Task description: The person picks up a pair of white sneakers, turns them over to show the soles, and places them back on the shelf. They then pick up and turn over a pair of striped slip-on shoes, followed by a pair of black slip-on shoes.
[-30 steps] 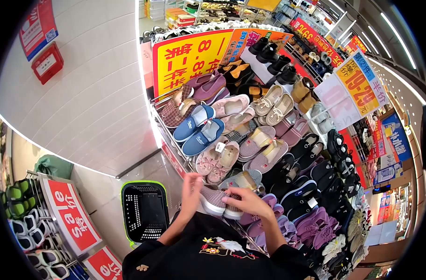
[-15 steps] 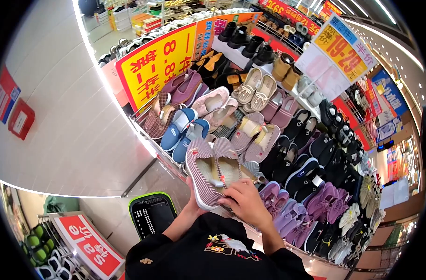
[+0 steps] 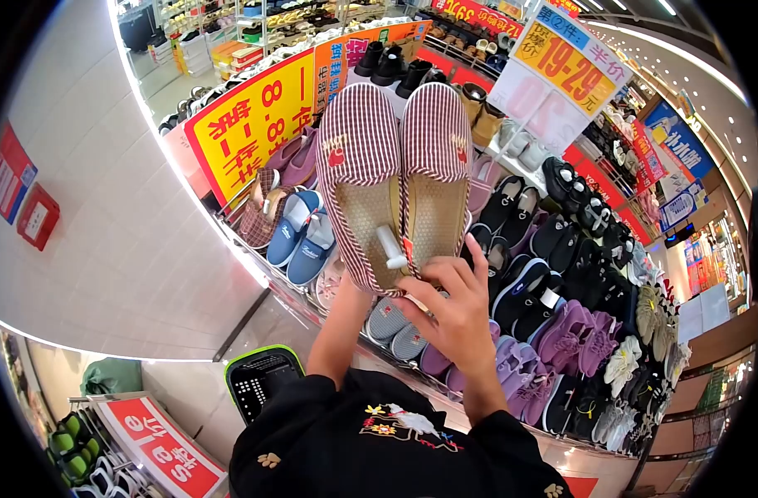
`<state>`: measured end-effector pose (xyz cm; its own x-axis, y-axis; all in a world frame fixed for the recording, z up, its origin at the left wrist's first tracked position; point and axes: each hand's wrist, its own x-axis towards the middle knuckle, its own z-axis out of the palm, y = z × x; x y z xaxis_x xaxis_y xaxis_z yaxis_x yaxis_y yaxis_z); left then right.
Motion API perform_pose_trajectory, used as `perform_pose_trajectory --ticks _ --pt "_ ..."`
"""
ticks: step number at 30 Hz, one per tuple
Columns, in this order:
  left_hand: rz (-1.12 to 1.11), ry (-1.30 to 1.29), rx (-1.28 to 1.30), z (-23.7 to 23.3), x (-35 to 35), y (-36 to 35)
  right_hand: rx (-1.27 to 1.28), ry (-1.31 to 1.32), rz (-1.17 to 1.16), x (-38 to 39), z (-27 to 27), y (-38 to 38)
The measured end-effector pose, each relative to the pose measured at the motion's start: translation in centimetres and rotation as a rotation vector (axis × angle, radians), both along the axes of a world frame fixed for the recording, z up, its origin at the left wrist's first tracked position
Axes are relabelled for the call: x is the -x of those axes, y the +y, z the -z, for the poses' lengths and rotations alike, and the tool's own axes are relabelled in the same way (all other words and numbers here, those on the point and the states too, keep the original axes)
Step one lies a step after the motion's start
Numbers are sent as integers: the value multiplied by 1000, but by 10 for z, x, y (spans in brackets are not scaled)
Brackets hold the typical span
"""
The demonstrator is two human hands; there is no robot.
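Note:
A pair of red-and-white checked slip-on shoes (image 3: pixel 362 141) is raised in front of me, soles away and beige insoles facing me. Small red embroidered motifs mark the uppers, and a white security tag (image 3: pixel 389 246) sits between the two shoes near the heels. My left hand (image 3: pixel 354 290) supports the pair from below at the left heel; its fingers are hidden behind the shoes. My right hand (image 3: pixel 453 303) is closed at the heel of the right shoe, thumb and fingers on the rim.
Behind the pair spreads a display rack with blue slip-ons (image 3: pixel 294 228), black shoes (image 3: pixel 528 307) and purple shoes (image 3: pixel 574 332). A yellow-red price sign (image 3: pixel 250 124) and a white price sign (image 3: pixel 561 66) stand over it. A black basket with green rim (image 3: pixel 263 353) is at lower left.
The checked shoes have come up and closer to my face, turned more upright with toes pointing up. Both hands have risen with them, and my view has shifted slightly.

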<state>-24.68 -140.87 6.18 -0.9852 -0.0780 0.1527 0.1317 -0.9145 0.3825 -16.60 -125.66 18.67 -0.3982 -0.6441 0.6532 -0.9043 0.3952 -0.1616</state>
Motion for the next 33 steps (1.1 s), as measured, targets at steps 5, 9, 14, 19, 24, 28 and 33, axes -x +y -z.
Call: perform_pose_trajectory --ticks 5,9,14,19,24,28,33 --pt "-83 -28 -5 13 -2 26 72 -54 31 -11 3 25" --pt "-89 -57 8 24 -7 49 80 -62 43 -18 11 45" --pt "-83 -69 14 33 -10 65 88 -41 60 -23 14 58" --pt "-114 -44 25 32 -6 53 127 -27 72 -23 16 53" --pt "-155 -3 30 25 -5 32 251 7 76 -23 22 40" --pt "-154 14 40 25 -12 25 453 18 100 -23 38 38" --pt "-136 8 39 30 -17 23 813 -113 256 -28 77 52"
